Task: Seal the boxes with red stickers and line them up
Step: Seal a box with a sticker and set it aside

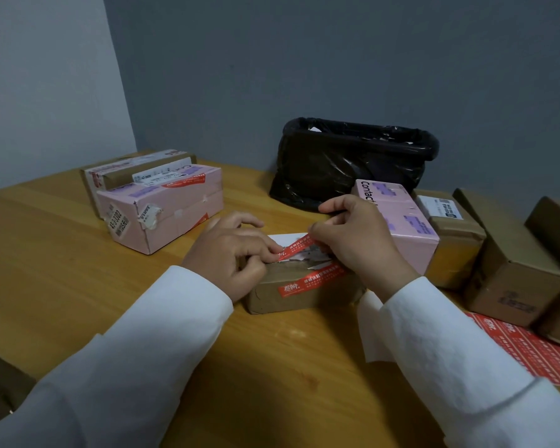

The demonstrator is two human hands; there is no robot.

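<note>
A small brown cardboard box (272, 299) lies on the wooden table in front of me, with one red sticker (307, 282) stuck across its front edge. Above its top I hold a second red sticker strip (299, 245) stretched between both hands. My left hand (230, 257) pinches its left end down near the box top. My right hand (356, 240) pinches its right end. A sheet of red stickers (530, 350) lies at the right.
A pink box (162, 211) bearing a red sticker and a brown box (117, 176) stand at the back left. Another pink box (401, 218) and several brown boxes (511, 273) stand at the right. A bin with a black bag (346, 160) sits by the wall. White backing paper (372, 334) lies near my right sleeve.
</note>
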